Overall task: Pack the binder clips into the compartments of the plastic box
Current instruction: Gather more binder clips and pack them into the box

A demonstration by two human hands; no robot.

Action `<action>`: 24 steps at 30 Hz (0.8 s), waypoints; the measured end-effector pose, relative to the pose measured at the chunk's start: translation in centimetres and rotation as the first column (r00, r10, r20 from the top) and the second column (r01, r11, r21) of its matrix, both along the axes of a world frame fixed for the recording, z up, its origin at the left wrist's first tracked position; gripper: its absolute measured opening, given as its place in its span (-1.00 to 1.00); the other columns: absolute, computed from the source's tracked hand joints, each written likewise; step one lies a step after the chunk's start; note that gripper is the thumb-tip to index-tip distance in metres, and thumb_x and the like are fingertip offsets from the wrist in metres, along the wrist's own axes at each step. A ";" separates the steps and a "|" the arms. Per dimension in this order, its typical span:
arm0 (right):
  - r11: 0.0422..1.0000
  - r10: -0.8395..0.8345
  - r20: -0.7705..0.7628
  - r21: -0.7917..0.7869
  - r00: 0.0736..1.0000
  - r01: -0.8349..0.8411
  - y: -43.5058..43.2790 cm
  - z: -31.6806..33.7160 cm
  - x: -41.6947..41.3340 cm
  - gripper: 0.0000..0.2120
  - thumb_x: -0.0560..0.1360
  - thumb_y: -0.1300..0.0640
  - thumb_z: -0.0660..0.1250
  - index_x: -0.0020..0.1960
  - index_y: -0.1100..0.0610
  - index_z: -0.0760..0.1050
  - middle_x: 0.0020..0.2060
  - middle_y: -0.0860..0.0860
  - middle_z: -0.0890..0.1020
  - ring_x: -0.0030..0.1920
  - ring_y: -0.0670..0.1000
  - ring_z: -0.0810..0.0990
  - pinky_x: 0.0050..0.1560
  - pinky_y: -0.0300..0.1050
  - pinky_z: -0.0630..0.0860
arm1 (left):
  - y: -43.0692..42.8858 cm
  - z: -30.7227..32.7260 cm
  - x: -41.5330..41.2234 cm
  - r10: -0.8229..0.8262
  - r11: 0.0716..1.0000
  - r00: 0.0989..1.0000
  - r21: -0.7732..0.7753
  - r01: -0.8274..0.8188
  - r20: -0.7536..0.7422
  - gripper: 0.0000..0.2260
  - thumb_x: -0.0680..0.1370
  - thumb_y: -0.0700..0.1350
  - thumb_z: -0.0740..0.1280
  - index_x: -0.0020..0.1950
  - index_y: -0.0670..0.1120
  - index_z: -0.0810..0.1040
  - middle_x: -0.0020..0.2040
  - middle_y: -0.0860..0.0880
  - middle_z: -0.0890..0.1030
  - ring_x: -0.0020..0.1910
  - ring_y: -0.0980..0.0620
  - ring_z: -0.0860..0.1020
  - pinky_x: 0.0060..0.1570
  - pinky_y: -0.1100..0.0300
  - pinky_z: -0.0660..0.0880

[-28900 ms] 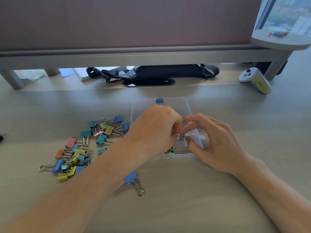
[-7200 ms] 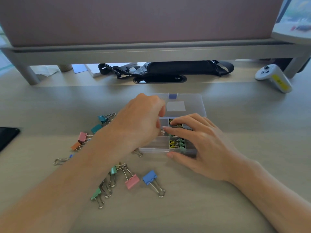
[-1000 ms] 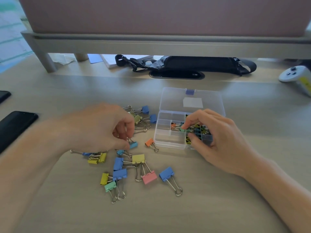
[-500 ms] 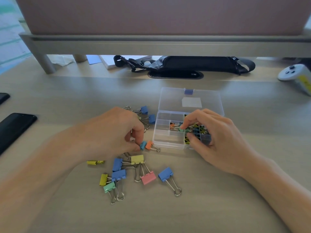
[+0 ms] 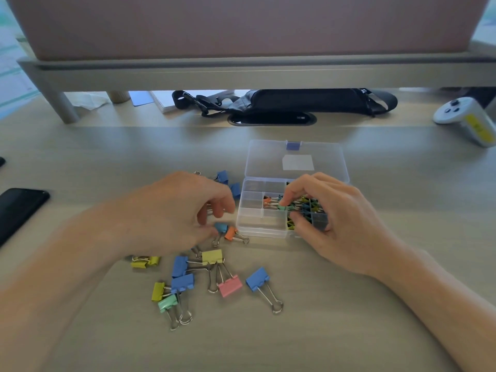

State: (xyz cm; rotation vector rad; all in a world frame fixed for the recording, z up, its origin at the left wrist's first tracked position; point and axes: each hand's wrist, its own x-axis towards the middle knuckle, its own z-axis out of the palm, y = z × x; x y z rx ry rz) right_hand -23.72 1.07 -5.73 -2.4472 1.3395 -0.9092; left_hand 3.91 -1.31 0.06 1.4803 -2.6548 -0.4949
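The clear plastic box [image 5: 259, 226] sits open on the counter [image 5: 354, 326], with its lid [image 5: 295, 162] laid flat behind it. The compartments on its right side are packed with yellow, blue and green clips, and those on its left side look bare. An orange clip [image 5: 266, 201] lies in a middle compartment.

The right hand [image 5: 338, 224] rests over the right half of the box with its fingers [image 5: 289, 196] curled. The index tip and thumb close narrowly on a green clip [image 5: 282, 207] at the divider beside the orange one.

The left hand [image 5: 171, 216] hangs over the counter just left of the box, blurred, with loosely curled fingers. Its thumb tip meets a small blue clip [image 5: 221, 227] lying on the counter, but whether the hand actually grips it cannot be told. A small orange clip [image 5: 230, 233] lies just beside that one, close to the box's front left corner.

Loose binder clips [image 5: 212, 257] are scattered on the counter in front of the left hand, among them yellow, blue, mint and a pink clip [image 5: 230, 285]. Two more blue ones lie behind the hand.

A black phone [image 5: 20, 210] lies at the far left. A black pouch [image 5: 300, 102] sits under the raised shelf [image 5: 241, 72], and a white controller [image 5: 467, 119] lies at the far right.
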 end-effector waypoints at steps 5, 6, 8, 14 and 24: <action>1.000 0.008 0.007 -0.006 1.000 -0.008 0.0 -0.1 0.0 -0.83 0.54 0.09 0.33 0.12 -0.05 0.53 -0.01 -0.20 0.60 0.08 -0.15 0.59 0.07 -0.05 0.58 | 0.1 -0.1 -0.9 0.013 0.998 0.999 0.068 -0.015 0.033 -0.83 0.47 -0.06 0.54 -0.09 0.17 0.60 -0.18 0.19 0.61 -0.16 0.29 0.60 -0.18 0.28 0.58; 1.000 0.009 0.010 -0.005 1.000 -0.009 0.0 -0.1 0.0 -0.84 0.55 0.08 0.32 0.12 -0.04 0.53 -0.01 -0.20 0.60 0.08 -0.15 0.59 0.07 -0.05 0.58 | 0.0 0.0 -0.8 0.020 0.997 0.999 0.070 -0.023 0.042 -0.82 0.46 -0.05 0.55 -0.11 0.17 0.59 -0.19 0.18 0.62 -0.17 0.27 0.61 -0.17 0.25 0.59; 1.000 0.011 0.016 -0.005 1.000 -0.011 0.0 -0.1 0.0 -0.84 0.54 0.07 0.32 0.12 -0.04 0.53 -0.01 -0.20 0.60 0.07 -0.15 0.59 0.06 -0.05 0.59 | -0.4 0.1 -0.4 0.029 0.996 0.999 0.082 -0.032 0.039 -0.81 0.47 -0.05 0.55 -0.13 0.16 0.56 -0.20 0.18 0.63 -0.17 0.26 0.60 -0.19 0.25 0.57; 1.000 0.005 0.003 0.008 1.000 -0.005 -0.1 -0.1 -0.1 -0.82 0.54 0.08 0.34 0.13 -0.06 0.52 0.00 -0.21 0.60 0.07 -0.16 0.59 0.06 -0.05 0.59 | -1.0 0.7 0.5 -0.046 0.977 0.997 0.211 0.032 0.065 -0.84 0.54 -0.01 0.49 0.00 0.24 0.58 -0.11 0.31 0.62 -0.13 0.26 0.60 -0.21 0.32 0.48; 1.000 -0.014 0.014 0.006 1.000 0.014 0.0 0.0 0.0 -0.84 0.54 0.09 0.36 0.11 -0.06 0.54 -0.01 -0.21 0.60 0.05 -0.16 0.59 0.02 -0.08 0.58 | -2.2 1.4 -2.8 0.043 0.999 0.913 0.035 -0.032 -0.405 -0.93 0.56 -0.14 0.47 -0.06 0.04 0.69 -0.23 0.17 0.70 -0.26 0.21 0.67 -0.22 0.34 0.56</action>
